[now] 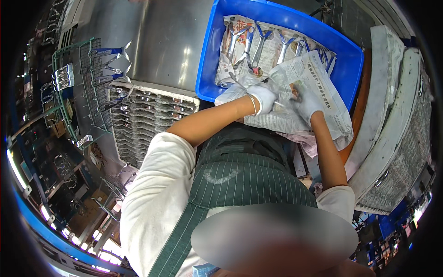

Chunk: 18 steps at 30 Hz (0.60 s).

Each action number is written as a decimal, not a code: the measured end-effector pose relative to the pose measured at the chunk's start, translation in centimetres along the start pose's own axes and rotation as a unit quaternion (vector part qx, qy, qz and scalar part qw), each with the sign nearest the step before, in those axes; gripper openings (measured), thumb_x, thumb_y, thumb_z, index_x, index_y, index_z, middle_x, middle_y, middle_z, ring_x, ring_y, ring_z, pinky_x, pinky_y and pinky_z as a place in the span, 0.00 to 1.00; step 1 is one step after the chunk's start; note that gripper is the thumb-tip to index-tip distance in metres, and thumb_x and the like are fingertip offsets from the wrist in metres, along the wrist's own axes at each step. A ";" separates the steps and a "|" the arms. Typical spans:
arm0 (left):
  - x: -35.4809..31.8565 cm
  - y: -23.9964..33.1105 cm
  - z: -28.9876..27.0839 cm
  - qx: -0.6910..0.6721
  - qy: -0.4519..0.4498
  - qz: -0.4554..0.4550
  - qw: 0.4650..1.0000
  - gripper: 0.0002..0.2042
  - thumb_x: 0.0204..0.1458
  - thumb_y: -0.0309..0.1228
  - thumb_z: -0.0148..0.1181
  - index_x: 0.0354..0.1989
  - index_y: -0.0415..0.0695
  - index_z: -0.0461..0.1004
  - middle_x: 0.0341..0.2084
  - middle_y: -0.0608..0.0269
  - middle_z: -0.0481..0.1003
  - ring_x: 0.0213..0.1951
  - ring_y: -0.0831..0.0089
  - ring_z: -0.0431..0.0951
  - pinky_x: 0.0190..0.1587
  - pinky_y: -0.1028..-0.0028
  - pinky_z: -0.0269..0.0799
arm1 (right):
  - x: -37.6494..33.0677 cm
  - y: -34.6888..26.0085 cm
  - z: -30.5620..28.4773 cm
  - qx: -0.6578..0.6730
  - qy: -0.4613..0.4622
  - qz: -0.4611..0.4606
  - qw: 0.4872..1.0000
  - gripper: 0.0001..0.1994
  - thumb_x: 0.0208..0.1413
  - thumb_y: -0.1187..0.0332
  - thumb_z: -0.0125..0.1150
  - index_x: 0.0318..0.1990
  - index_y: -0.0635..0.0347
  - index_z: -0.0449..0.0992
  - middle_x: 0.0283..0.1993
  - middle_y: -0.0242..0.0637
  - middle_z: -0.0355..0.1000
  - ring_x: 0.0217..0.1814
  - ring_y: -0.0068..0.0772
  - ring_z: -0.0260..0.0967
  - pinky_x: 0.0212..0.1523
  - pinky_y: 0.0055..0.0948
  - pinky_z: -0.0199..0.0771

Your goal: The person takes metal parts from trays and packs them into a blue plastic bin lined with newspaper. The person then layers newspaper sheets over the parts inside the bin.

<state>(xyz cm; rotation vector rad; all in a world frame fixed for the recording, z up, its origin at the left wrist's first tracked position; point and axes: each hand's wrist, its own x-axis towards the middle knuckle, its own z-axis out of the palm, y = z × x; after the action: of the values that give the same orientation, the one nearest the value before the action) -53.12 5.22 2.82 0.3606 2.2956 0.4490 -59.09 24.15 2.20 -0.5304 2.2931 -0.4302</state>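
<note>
Both my hands wear white gloves. My left hand is closed on a sheet of newspaper at the near edge of a blue plastic crate. My right hand presses on the same sheet a little to the right, fingers curled into the paper. Inside the crate, on more newspaper, lie several metal pliers with blue handles in a row. A thin metal piece shows between my two hands; what it is cannot be told.
A tray of stacked metal tool blanks stands to the left on a steel table. A green wire rack holds more tools further left. Grey cloth-covered slabs lie to the right.
</note>
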 end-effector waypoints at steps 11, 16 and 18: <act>-1.6 -2.3 -10.7 -0.395 0.035 0.008 0.918 0.30 0.48 0.58 0.48 0.49 0.45 0.64 0.21 0.61 0.71 0.20 0.76 0.73 0.24 0.75 0.73 | 3.9 -2.4 1.3 -0.347 -0.132 -0.121 0.921 0.12 0.46 0.68 0.50 0.39 0.55 0.75 0.44 0.44 0.69 0.51 0.39 0.63 0.49 0.32 0.61; 11.0 -7.8 -7.5 -0.777 0.092 -0.036 0.621 0.17 0.52 0.46 0.51 0.36 0.44 0.64 0.17 0.66 0.66 0.15 0.80 0.63 0.15 0.78 0.61 | 2.5 -2.3 2.4 -0.310 -0.032 -0.093 0.946 0.10 0.47 0.68 0.47 0.32 0.62 0.74 0.37 0.46 0.70 0.45 0.39 0.65 0.45 0.36 0.60; 13.9 -8.1 -6.9 -0.734 0.183 -0.064 0.651 0.15 0.54 0.43 0.50 0.37 0.43 0.68 0.19 0.66 0.67 0.19 0.78 0.65 0.23 0.77 0.64 | 1.2 -1.9 2.8 -0.237 0.145 -0.096 0.956 0.10 0.47 0.69 0.47 0.29 0.60 0.75 0.30 0.41 0.70 0.39 0.37 0.66 0.44 0.36 0.61</act>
<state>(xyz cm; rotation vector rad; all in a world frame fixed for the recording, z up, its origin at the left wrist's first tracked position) -68.50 1.93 -4.86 -0.7696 1.4937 2.1719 -57.37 21.52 0.42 -0.9886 2.6504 -0.0393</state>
